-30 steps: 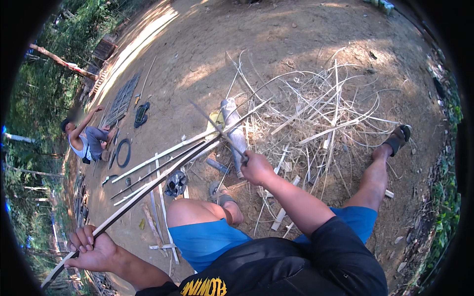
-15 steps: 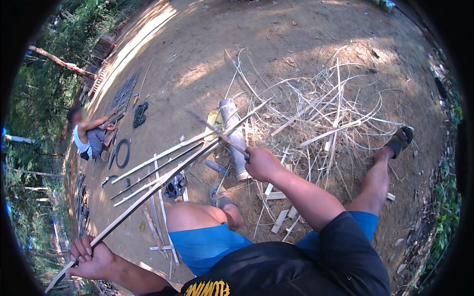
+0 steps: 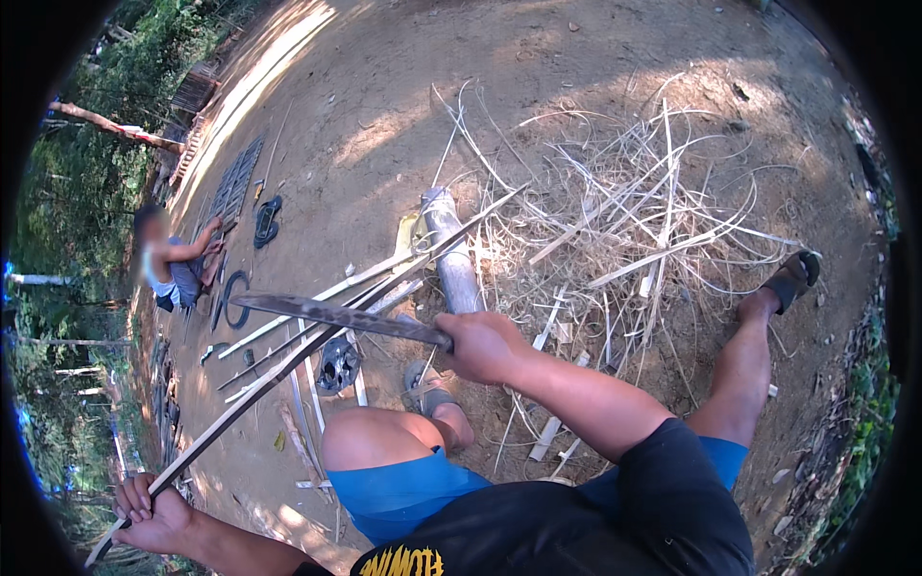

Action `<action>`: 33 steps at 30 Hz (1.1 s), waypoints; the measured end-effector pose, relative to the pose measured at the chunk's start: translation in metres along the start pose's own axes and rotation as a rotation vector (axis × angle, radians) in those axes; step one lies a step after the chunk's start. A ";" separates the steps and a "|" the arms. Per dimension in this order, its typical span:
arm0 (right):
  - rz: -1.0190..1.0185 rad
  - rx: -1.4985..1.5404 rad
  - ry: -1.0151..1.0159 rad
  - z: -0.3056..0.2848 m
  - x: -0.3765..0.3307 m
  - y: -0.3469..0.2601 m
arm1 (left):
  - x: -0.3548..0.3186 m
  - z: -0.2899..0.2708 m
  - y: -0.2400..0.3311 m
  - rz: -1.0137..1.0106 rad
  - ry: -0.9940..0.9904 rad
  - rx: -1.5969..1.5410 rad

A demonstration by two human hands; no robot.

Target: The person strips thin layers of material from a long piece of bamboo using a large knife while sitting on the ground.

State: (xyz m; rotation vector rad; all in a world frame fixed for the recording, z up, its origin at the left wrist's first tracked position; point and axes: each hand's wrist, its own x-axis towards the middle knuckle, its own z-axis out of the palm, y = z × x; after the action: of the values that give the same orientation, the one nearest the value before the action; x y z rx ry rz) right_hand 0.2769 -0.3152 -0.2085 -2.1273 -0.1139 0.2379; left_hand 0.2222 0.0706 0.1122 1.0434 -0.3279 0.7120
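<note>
My left hand (image 3: 154, 518), at the lower left, is closed round the near end of a long bamboo strip (image 3: 230, 419). The strip slants up and away to the right, and its far part crosses over a short log (image 3: 459, 280) lying on the ground. In the middle, my right hand (image 3: 485, 348) grips a machete (image 3: 336, 312); its handle is mostly hidden in my fist. The dark, flat blade points left and passes above the strip in this view; whether they touch I cannot tell. More bamboo strips (image 3: 317, 309) lie under and beside the held one.
A tangle of pale shavings and thin strips (image 3: 624, 206) covers the ground beyond my right hand. Near my left knee lies a dark crumpled bag (image 3: 338, 365). Another person (image 3: 173, 259) sits at the far left beside sandals (image 3: 268, 222) and a dark ring (image 3: 235, 298).
The machete has swung from pointing up and away to pointing left across the strip. My right hand has come slightly left and nearer. My left hand has shifted slightly left and nearer, still holding the strip.
</note>
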 end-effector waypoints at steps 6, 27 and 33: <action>0.231 -0.061 0.031 -0.031 0.041 0.073 | 0.026 0.006 -0.005 0.039 0.135 0.075; 0.250 -0.051 -0.134 -0.047 0.080 0.099 | 0.122 -0.021 0.008 -0.058 0.064 0.124; 0.531 -0.044 0.056 -0.054 0.098 0.224 | 0.152 -0.035 0.009 -0.050 0.058 0.134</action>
State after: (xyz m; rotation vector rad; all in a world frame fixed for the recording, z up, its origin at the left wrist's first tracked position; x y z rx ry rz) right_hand 0.3816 -0.4628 -0.3818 -2.1714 0.4884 0.4880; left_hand 0.3247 0.1615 0.1873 1.1512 -0.2056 0.7252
